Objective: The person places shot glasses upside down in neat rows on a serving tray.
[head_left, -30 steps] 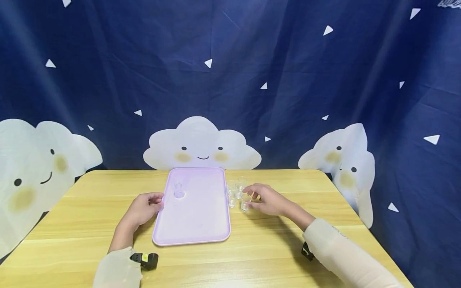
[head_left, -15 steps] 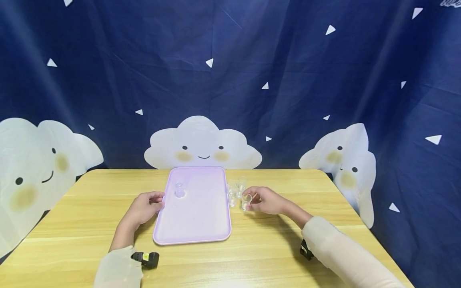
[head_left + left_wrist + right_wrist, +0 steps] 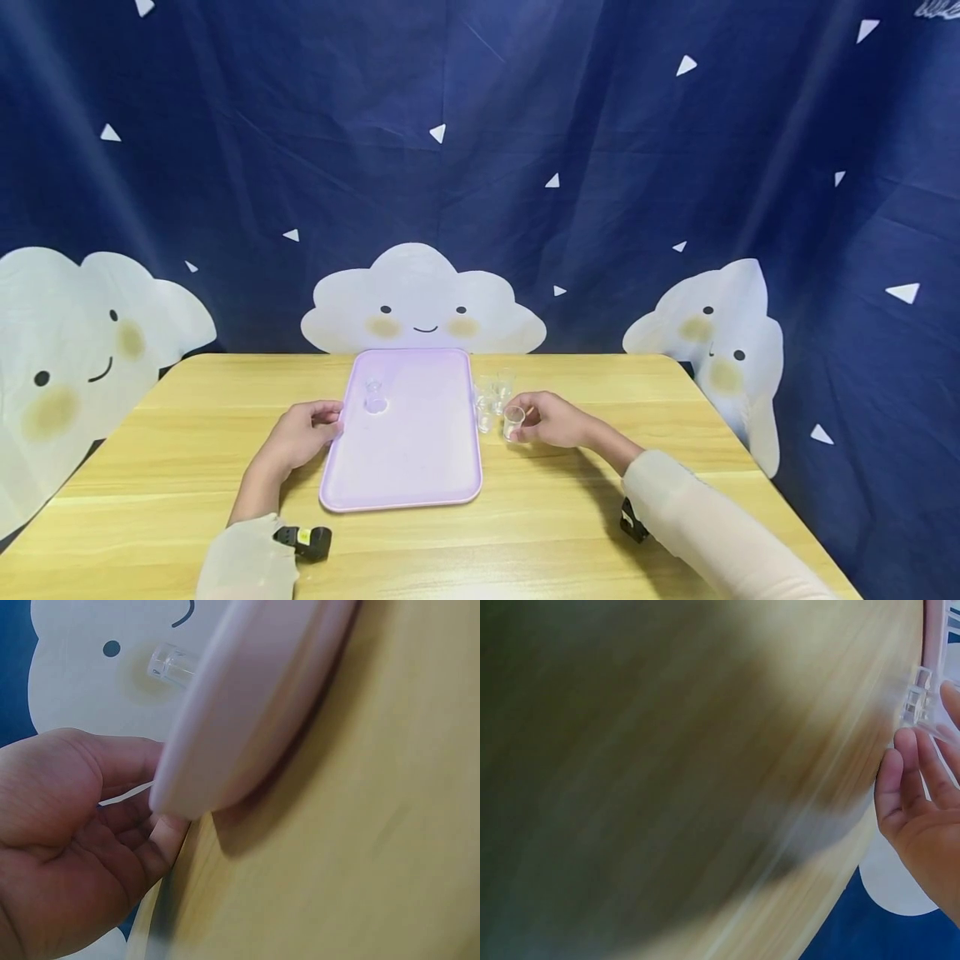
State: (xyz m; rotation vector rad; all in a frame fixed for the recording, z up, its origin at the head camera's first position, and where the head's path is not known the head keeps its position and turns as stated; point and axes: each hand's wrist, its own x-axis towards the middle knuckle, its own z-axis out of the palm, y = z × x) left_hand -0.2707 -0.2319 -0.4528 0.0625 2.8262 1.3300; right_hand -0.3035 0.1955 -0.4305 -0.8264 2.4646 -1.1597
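Observation:
The lilac tray (image 3: 412,450) lies on the table, and my left hand (image 3: 296,435) pinches its left rim, thumb and fingers at the edge. In the left wrist view the tray's rim (image 3: 240,697) runs between thumb and fingers. A small clear glass (image 3: 376,404) stands on the tray's left part. Right of the tray, my right hand (image 3: 555,419) holds another small clear shot glass (image 3: 513,425) between thumb and fingers, its rim facing up. Several similar clear glasses (image 3: 486,410) cluster between that hand and the tray. In the right wrist view, the right hand (image 3: 930,802) is partly cut off.
A wooden table (image 3: 570,517) carries everything. Behind it hangs a dark blue curtain (image 3: 480,167) with white clouds and triangles. Black wrist cameras (image 3: 311,542) sit at both sleeves.
The right hand has drawn its glass slightly away from the other glasses, and its fingers now close around it. The left hand and tray have stayed in place.

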